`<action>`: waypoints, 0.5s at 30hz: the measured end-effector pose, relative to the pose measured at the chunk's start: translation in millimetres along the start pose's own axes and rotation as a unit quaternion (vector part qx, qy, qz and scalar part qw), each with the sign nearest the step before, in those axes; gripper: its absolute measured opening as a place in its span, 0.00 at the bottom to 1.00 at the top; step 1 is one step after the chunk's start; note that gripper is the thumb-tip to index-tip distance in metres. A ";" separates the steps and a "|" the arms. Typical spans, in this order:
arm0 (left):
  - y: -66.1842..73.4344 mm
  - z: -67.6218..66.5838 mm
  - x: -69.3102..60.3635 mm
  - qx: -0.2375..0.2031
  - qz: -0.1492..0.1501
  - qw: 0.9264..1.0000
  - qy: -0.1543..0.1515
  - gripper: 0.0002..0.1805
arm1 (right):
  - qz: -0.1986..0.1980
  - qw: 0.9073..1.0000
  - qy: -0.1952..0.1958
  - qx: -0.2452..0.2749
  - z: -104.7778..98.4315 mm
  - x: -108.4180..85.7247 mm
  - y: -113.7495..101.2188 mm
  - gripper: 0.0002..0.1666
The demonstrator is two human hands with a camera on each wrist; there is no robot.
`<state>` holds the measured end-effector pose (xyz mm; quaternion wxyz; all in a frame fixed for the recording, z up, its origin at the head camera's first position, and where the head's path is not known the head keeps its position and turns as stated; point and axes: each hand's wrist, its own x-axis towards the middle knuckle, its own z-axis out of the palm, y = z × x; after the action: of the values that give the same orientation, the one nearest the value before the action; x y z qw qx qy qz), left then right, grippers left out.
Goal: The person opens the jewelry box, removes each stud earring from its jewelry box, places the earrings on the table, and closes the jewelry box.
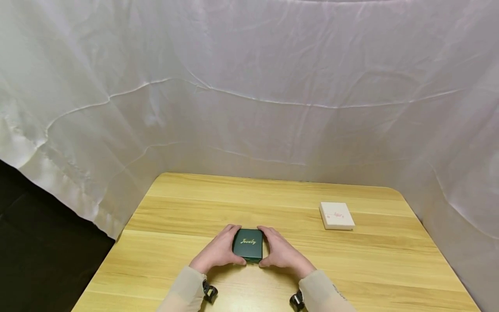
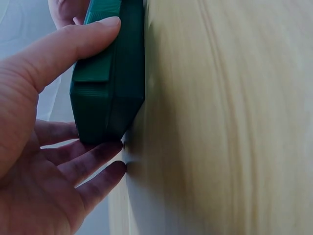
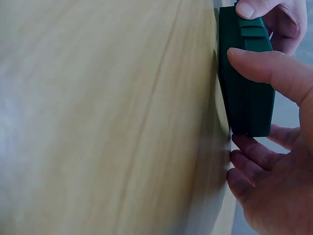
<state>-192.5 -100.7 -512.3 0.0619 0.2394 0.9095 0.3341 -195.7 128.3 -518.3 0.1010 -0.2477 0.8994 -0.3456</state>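
A dark green jewelry box [image 1: 248, 243] with gold "Jewelry" lettering on its lid rests on the wooden table, its lid closed. My left hand [image 1: 221, 248] holds its left side. In the left wrist view, the left thumb [image 2: 73, 46] presses the front face near a ribbed tab, and the fingers reach along the side. From the right, my right hand [image 1: 281, 251] holds the same box. The right thumb [image 3: 264, 66] lies against the front in the right wrist view, with the fingertips by the side, low at the tabletop. The box's back is hidden.
A flat white box [image 1: 337, 215] with pink print sits farther back on the right of the table [image 1: 218, 195]. Pale curtains [image 1: 273, 108] hang behind and at both sides. Dark cloth or floor [image 1: 46, 251] shows at the left.
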 end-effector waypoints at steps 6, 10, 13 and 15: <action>-1.4 -0.6 0.1 -0.005 -0.004 1.000 0.001 0.55 | -0.002 1.000 0.001 -0.005 1.5 0.6 -0.1 0.61; -1.0 -2.2 -0.8 -0.004 -0.007 1.000 -0.009 0.56 | -0.005 1.000 0.003 -0.012 2.8 1.4 -0.2 0.61; -0.3 -3.6 -1.4 -0.001 -0.005 1.000 -0.018 0.57 | -0.005 1.000 0.004 -0.017 3.6 2.3 0.0 0.60; -0.1 -4.0 -1.5 0.000 -0.003 1.000 -0.021 0.57 | -0.005 1.000 0.005 -0.020 3.9 2.5 0.0 0.60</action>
<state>-192.3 -103.8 -509.4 0.0825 0.2437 0.9086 0.3291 -196.5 124.8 -521.2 0.0900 -0.2528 0.9052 -0.3296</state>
